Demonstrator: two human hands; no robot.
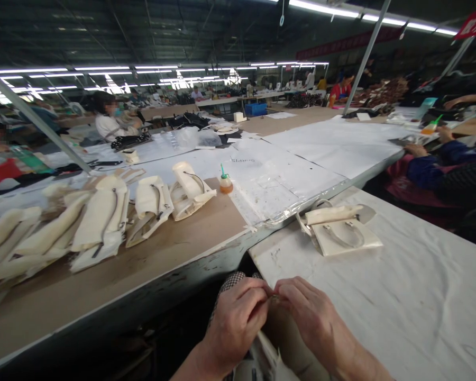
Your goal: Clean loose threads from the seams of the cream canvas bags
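My left hand and my right hand meet at the lower middle of the head view. Fingers of both are pinched on the upper edge of a beige, unfinished bag, which hangs open below them. The exact spot between the fingertips is hidden. Beyond my right hand, a cream handbag with a looped handle lies on the white-covered table. Several cream bag pieces with dark zippers, one of them a nearby bag piece, lie in a row on the brown-topped table at the left.
A small glue bottle with a green nozzle stands on the long workbench. Its plastic-wrapped edge runs beside the white table. A co-worker's arm is at the right; another person sits across the bench. A metal pole rises behind.
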